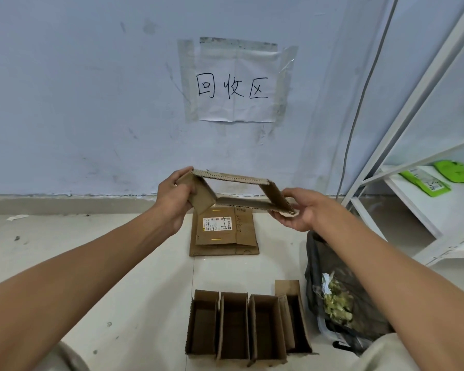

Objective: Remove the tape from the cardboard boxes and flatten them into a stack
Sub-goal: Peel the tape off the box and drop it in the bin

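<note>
Gripping an opened box (236, 192) at each end, left hand (173, 195) and right hand (300, 210) hold it above the flattened stack (224, 236); wall sign (232, 87) reads 回收区.

Views: one only, a wide-angle camera worn on the head.
Position: above the floor (134, 263), close behind the person's outstretched arms.
Direction: forward and down, facing the wall (78, 89) squarely.
Upper frame: wall with a taped paper sign (233, 84) near the centre.
Lower frame: floor, reaching to the person's knees at the bottom corners.
Right edge: part of a white shelf (426, 210).
Nearness: left hand (176, 196) and right hand (300, 210) near mid-frame, at arm's length.
Distortion: straight edges bow toward the frame borders.
Shared area: none, single view.
</note>
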### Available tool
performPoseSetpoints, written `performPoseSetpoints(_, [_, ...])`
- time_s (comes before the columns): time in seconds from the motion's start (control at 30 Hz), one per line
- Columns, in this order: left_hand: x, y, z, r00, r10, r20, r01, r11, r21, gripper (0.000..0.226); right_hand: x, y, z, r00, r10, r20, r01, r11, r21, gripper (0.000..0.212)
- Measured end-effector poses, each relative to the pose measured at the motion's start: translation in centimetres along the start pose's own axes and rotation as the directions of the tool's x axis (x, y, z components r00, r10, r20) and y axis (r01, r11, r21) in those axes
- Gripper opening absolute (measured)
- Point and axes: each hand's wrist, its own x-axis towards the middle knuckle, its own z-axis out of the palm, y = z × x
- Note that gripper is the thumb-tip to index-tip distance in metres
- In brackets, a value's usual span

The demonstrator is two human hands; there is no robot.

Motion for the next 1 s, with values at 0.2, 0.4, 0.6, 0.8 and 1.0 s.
performPoseSetpoints(0.2, [0.5, 0.1, -0.8, 0.987, -0.095, 0.133, 0.114, 0.983, -0.143, 0.054, 1.0, 0.6, 0.1, 0.991, -0.136, -0.016, 0.127, 0.956, -0.265, 0.018])
performPoseSetpoints(0.4, [2.8, -0.7, -2.4, 0.938, -0.231, 0.257, 0.214, 0.973, 0.093, 0.012, 3.7, 1.5, 0.5, 0.85, -0.526, -0.029, 0.462, 0.772, -0.436, 0.053])
performPoseSetpoints(0.6, [10.4, -6.7, -2.2, 0.978, -0.206, 0.022, 0.17, 0.856, 0.488, 0.016, 11.7, 1.3, 2.2, 0.797, -0.591, 0.128, 0.499, 0.524, -0.69, 0.06])
performPoseSetpoints(0.8, [18.0, -16.8, -3.9, 0.998, -0.065, -0.008, 0.043, 0.56, 0.828, 0.032, 24.4, 5.3, 1.8, 0.77, -0.633, 0.073, 0.42, 0.417, -0.806, 0.057])
performPoseSetpoints(1.0, [24.2, -26.5, -6.2, 0.999, -0.01, 0.035, -0.029, 0.348, 0.937, 0.047, 35.9, 10.5, 1.2, 0.765, -0.642, 0.051, 0.34, 0.335, -0.879, 0.061])
